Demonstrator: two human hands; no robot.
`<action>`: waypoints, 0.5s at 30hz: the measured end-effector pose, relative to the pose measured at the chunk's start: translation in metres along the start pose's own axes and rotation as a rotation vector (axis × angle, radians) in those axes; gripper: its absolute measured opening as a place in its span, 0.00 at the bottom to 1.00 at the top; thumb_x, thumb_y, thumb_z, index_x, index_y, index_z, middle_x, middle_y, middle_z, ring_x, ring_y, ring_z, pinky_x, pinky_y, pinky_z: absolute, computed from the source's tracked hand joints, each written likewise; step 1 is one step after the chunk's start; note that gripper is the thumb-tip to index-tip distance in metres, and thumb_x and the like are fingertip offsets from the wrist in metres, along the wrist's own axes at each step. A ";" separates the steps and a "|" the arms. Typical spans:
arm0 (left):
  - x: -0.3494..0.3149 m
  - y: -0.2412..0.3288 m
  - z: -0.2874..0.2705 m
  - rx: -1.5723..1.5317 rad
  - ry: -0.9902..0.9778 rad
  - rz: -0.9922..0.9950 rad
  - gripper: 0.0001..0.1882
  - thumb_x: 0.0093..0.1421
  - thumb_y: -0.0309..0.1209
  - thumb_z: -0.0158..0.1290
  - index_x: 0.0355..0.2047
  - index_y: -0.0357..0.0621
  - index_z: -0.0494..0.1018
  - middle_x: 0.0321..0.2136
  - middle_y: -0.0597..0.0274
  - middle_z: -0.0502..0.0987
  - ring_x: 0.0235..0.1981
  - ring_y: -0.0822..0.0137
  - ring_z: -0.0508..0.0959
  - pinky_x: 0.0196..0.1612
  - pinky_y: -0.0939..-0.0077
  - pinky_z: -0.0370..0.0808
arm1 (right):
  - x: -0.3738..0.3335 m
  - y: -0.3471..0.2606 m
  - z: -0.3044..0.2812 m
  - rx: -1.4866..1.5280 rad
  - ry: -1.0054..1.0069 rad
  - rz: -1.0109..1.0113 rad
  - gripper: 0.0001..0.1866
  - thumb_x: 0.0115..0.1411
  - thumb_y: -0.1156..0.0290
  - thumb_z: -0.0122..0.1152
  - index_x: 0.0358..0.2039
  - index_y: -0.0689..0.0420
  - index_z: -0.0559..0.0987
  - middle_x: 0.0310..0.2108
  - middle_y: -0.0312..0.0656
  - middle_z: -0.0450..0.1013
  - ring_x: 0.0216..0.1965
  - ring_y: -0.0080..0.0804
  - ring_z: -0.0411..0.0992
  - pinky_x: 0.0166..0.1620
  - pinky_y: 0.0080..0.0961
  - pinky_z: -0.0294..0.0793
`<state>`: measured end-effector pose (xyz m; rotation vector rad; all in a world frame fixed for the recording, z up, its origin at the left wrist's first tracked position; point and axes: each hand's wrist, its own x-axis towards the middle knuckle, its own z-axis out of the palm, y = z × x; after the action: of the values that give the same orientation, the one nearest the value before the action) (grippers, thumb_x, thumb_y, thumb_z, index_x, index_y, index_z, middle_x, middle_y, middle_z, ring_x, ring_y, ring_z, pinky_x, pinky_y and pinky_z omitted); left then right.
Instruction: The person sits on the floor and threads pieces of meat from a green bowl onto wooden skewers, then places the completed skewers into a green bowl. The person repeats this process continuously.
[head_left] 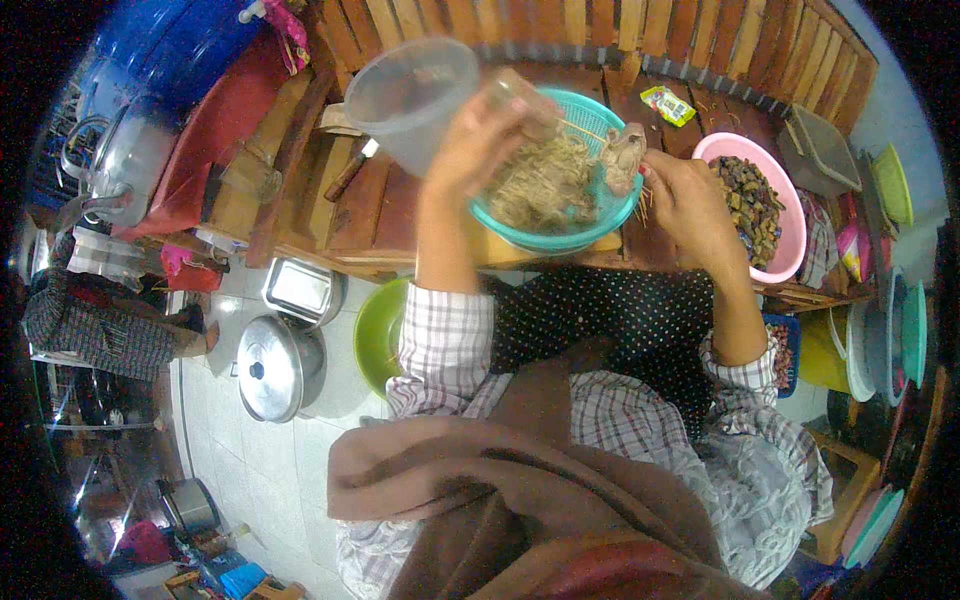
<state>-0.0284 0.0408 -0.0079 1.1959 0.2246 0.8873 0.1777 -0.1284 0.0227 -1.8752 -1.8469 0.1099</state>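
A turquoise colander (490, 222) stands on the wooden bench, holding a heap of stringy greyish-beige food (545, 185). My left hand (475, 140) is raised over its left side, and motion smears the fingers, so I cannot tell what they hold. At the colander's right rim my right hand (695, 205) is closed around the end of a skewer. A bunched, pale brown piece of food (623, 158) sits on the skewer, above the colander. Several thin sticks (645, 200) show beside my right hand.
Right of the colander is a pink basin (795, 235) with dark brown pieces. A translucent tub (400, 115) and a knife (350, 172) are to the left. A small yellow-green packet (668, 105) lies behind. A lidded pot (270, 370) and a green basin (375, 340) are on the floor.
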 end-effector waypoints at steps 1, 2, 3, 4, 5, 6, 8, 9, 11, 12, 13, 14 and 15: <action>0.001 0.000 -0.001 -0.109 -0.011 -0.026 0.17 0.62 0.36 0.52 0.46 0.38 0.68 0.44 0.49 0.75 0.48 0.55 0.75 0.54 0.59 0.71 | 0.001 0.002 0.000 0.000 0.015 -0.012 0.09 0.61 0.72 0.50 0.39 0.58 0.77 0.31 0.56 0.73 0.35 0.58 0.71 0.39 0.47 0.68; 0.002 0.000 -0.003 -0.218 -0.033 -0.043 0.18 0.63 0.39 0.50 0.46 0.38 0.68 0.46 0.47 0.74 0.50 0.53 0.74 0.56 0.57 0.70 | 0.002 0.004 0.000 0.008 0.041 -0.054 0.09 0.61 0.73 0.50 0.39 0.58 0.77 0.31 0.56 0.73 0.35 0.58 0.71 0.39 0.47 0.68; 0.001 0.000 -0.004 -0.192 -0.049 -0.028 0.19 0.65 0.40 0.47 0.46 0.37 0.68 0.47 0.45 0.73 0.53 0.50 0.72 0.58 0.56 0.67 | 0.004 0.006 -0.001 0.002 0.054 -0.099 0.09 0.61 0.73 0.51 0.39 0.59 0.77 0.31 0.56 0.74 0.35 0.58 0.71 0.39 0.46 0.68; 0.001 0.001 -0.006 -0.165 -0.030 -0.026 0.19 0.65 0.41 0.47 0.46 0.37 0.68 0.47 0.46 0.73 0.53 0.51 0.72 0.58 0.56 0.67 | 0.006 0.008 -0.002 -0.006 0.044 -0.093 0.09 0.61 0.73 0.51 0.40 0.59 0.77 0.31 0.56 0.74 0.35 0.58 0.71 0.39 0.46 0.68; 0.001 0.001 -0.006 -0.134 -0.015 -0.015 0.19 0.65 0.41 0.48 0.46 0.37 0.69 0.48 0.46 0.73 0.53 0.51 0.72 0.58 0.56 0.67 | 0.008 0.009 -0.002 -0.014 0.040 -0.098 0.09 0.61 0.73 0.51 0.40 0.59 0.77 0.31 0.56 0.74 0.35 0.58 0.71 0.39 0.45 0.68; 0.000 0.001 -0.007 -0.105 -0.003 -0.001 0.19 0.64 0.42 0.48 0.46 0.38 0.69 0.48 0.47 0.73 0.53 0.51 0.72 0.58 0.56 0.67 | 0.010 0.011 -0.003 -0.033 0.009 -0.069 0.10 0.60 0.73 0.51 0.40 0.59 0.77 0.31 0.56 0.74 0.34 0.58 0.71 0.39 0.45 0.68; -0.001 0.001 -0.007 -0.048 0.036 0.016 0.22 0.63 0.46 0.50 0.47 0.40 0.70 0.48 0.51 0.74 0.52 0.53 0.73 0.55 0.57 0.70 | 0.012 0.012 -0.006 -0.020 0.013 -0.104 0.09 0.60 0.74 0.52 0.39 0.60 0.77 0.32 0.56 0.74 0.35 0.56 0.71 0.40 0.43 0.68; -0.002 0.001 -0.007 -0.010 0.056 0.012 0.23 0.62 0.46 0.51 0.47 0.40 0.70 0.48 0.52 0.74 0.52 0.54 0.73 0.54 0.57 0.70 | 0.011 0.012 -0.007 -0.037 0.005 -0.093 0.09 0.59 0.74 0.52 0.39 0.60 0.77 0.32 0.56 0.74 0.35 0.56 0.71 0.40 0.43 0.68; -0.002 0.002 -0.005 0.073 0.081 0.010 0.24 0.62 0.48 0.51 0.49 0.42 0.70 0.48 0.53 0.75 0.51 0.56 0.74 0.53 0.57 0.70 | 0.010 0.011 -0.008 -0.060 0.019 -0.103 0.10 0.59 0.74 0.52 0.40 0.60 0.77 0.31 0.56 0.74 0.35 0.56 0.71 0.39 0.44 0.68; -0.003 0.002 -0.004 0.065 0.064 0.022 0.25 0.62 0.48 0.52 0.50 0.42 0.70 0.49 0.53 0.75 0.51 0.56 0.74 0.53 0.56 0.70 | 0.008 0.010 -0.008 -0.066 0.042 -0.124 0.10 0.59 0.75 0.52 0.40 0.60 0.77 0.31 0.56 0.74 0.35 0.57 0.71 0.39 0.44 0.68; -0.003 0.003 -0.002 0.066 0.051 0.028 0.25 0.62 0.48 0.52 0.50 0.42 0.70 0.49 0.53 0.75 0.51 0.56 0.74 0.53 0.56 0.70 | 0.007 0.009 -0.008 -0.073 0.066 -0.145 0.10 0.58 0.75 0.52 0.40 0.60 0.76 0.30 0.57 0.73 0.34 0.57 0.71 0.39 0.45 0.68; -0.004 0.004 -0.001 0.060 0.021 0.050 0.25 0.62 0.48 0.52 0.50 0.42 0.70 0.49 0.52 0.75 0.51 0.56 0.74 0.53 0.55 0.70 | 0.006 0.009 -0.008 -0.080 0.072 -0.153 0.09 0.58 0.75 0.52 0.40 0.60 0.76 0.30 0.57 0.73 0.34 0.57 0.71 0.38 0.45 0.68; -0.004 0.004 0.000 0.062 0.015 0.033 0.25 0.61 0.47 0.53 0.50 0.41 0.70 0.50 0.52 0.74 0.51 0.56 0.74 0.52 0.55 0.71 | 0.006 0.008 -0.008 -0.087 0.079 -0.161 0.09 0.58 0.75 0.52 0.39 0.60 0.76 0.29 0.57 0.73 0.33 0.58 0.71 0.37 0.45 0.68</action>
<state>-0.0329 0.0386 -0.0051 1.2541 0.2471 0.9242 0.1888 -0.1242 0.0284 -1.7527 -1.9678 -0.0995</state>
